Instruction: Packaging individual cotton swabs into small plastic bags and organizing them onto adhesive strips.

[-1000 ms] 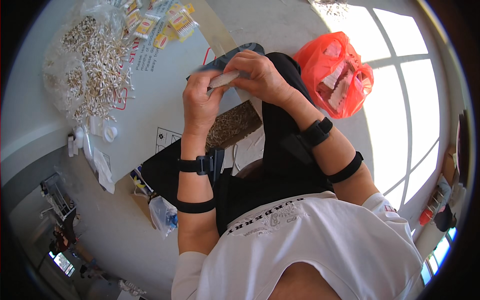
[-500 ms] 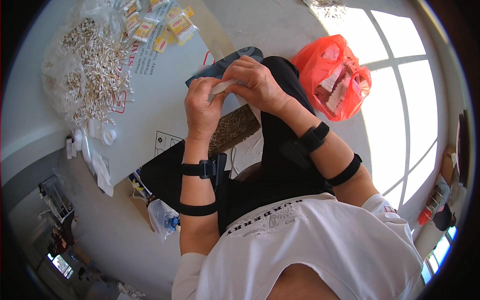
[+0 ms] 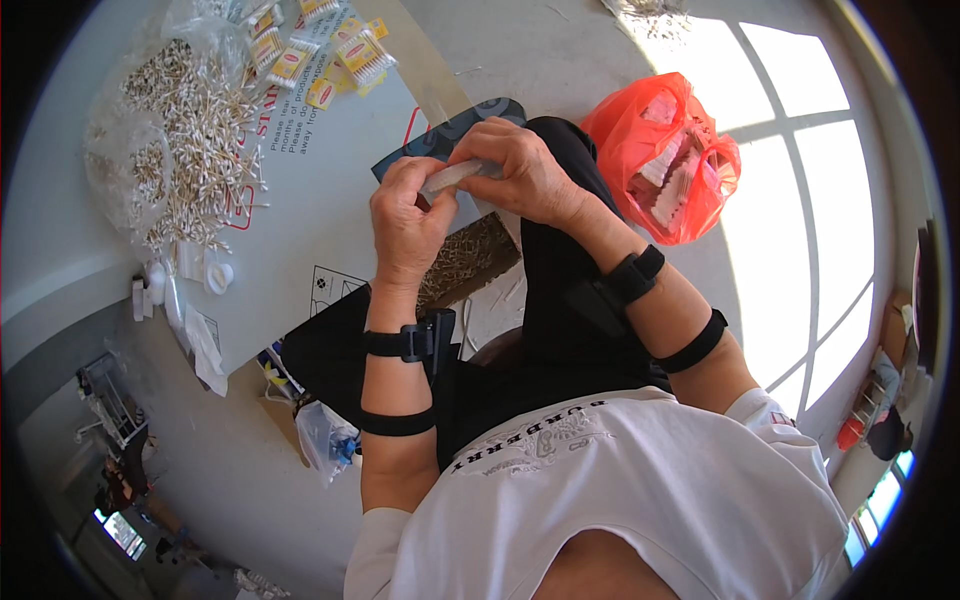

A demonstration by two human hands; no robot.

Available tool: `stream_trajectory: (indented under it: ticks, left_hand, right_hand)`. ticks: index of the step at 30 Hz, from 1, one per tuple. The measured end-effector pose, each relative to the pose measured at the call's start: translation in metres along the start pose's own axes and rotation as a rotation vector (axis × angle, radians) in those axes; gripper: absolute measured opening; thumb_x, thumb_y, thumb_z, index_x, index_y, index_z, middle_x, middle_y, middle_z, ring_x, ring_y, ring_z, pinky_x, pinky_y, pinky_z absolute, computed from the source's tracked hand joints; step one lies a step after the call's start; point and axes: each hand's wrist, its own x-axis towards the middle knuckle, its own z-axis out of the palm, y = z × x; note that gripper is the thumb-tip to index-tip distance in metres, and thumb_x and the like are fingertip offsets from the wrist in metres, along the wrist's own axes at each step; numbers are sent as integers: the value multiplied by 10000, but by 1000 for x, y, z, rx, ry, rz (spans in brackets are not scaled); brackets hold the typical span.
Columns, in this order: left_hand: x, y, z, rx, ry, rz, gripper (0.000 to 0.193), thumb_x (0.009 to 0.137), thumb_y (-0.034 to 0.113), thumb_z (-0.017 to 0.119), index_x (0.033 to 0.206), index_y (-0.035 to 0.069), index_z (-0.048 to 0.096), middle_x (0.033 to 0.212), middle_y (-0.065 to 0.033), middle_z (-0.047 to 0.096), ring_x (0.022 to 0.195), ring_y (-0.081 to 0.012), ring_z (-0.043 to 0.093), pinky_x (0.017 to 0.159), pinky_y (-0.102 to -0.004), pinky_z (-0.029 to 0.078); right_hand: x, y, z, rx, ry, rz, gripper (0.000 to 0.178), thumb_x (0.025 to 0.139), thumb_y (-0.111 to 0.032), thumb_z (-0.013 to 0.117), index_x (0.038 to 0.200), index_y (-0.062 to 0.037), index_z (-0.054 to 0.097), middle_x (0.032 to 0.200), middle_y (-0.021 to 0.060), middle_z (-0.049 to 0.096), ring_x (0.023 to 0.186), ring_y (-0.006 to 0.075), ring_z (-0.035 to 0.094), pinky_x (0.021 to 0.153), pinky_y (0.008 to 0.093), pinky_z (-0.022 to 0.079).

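Observation:
Both hands meet over the table's edge, holding a small, pale, translucent flat packet [image 3: 450, 178] by its two ends. My left hand [image 3: 408, 220] pinches its left end, and my right hand [image 3: 525, 175] grips its right end, with the fingers curled over it. What is inside the packet cannot be made out. To the left, a big heap of loose cotton swabs [image 3: 205, 125] spills from a clear plastic bag [image 3: 120, 130]. Several small yellow-labelled packs of cotton swabs [image 3: 365, 58] lie at the far side of the table.
Below my hands sits an open brown box [image 3: 485, 250] with many small bits inside. A dark blue flat piece [image 3: 395, 152] lies behind them. On the floor at right stands a red plastic bag [image 3: 625, 115] holding pinkish-white ridged strips. White rolls [image 3: 218, 277] rest at the table's left edge.
The packet shows more between my hands and sits flatter. My right hand has shifted slightly down and right, and its fingers have changed their hold a little.

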Motion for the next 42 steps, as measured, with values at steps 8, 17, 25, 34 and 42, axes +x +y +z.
stream_trajectory:
  ticks: [8, 17, 25, 34, 42]
  left_hand:
    - [1, -4, 1, 121, 26, 110, 158, 715, -14, 684, 864, 8, 634, 836, -110, 643, 767, -282, 628, 638, -353, 513]
    - [1, -7, -4, 117, -12, 151, 191, 693, -51, 670, 867, 9, 622, 820, -106, 639, 789, -298, 620, 659, -364, 515]
    - [0, -7, -7, -118, -17, -139, 231, 743, -55, 640, 967, -5, 624, 845, -79, 674, 841, -179, 644, 702, -303, 520]
    - [8, -41, -5, 14, 295, -287, 387, 898, 55, 581, 1275, -6, 521, 1237, -205, 586, 1140, -285, 586, 949, -389, 473]
    - [31, -31, 42, 780, -199, 165, 653, 946, 509, 497, 1493, 196, 327, 1585, -160, 210, 1478, -324, 161, 1163, -577, 103]
  right_hand:
    - [6, -1, 8, -93, 17, -93, 200, 662, -81, 722, 834, -25, 635, 796, 88, 598, 819, 285, 581, 699, 355, 502]
    - [6, 4, -1, -107, -27, -156, 198, 668, -76, 719, 840, -31, 632, 815, 86, 593, 827, 283, 574, 692, 358, 500]
    - [7, 1, 6, 9, 3, 81, 226, 705, -75, 722, 901, 13, 649, 773, 112, 616, 727, 238, 601, 675, 325, 502]
    - [13, 19, 18, 90, 125, 523, 220, 834, -14, 660, 1039, 64, 646, 802, 57, 686, 686, 101, 635, 629, 244, 512]
    - [8, 15, 13, 707, 496, 719, 176, 868, -24, 646, 1031, 42, 659, 833, 61, 692, 654, 67, 585, 575, 198, 454]
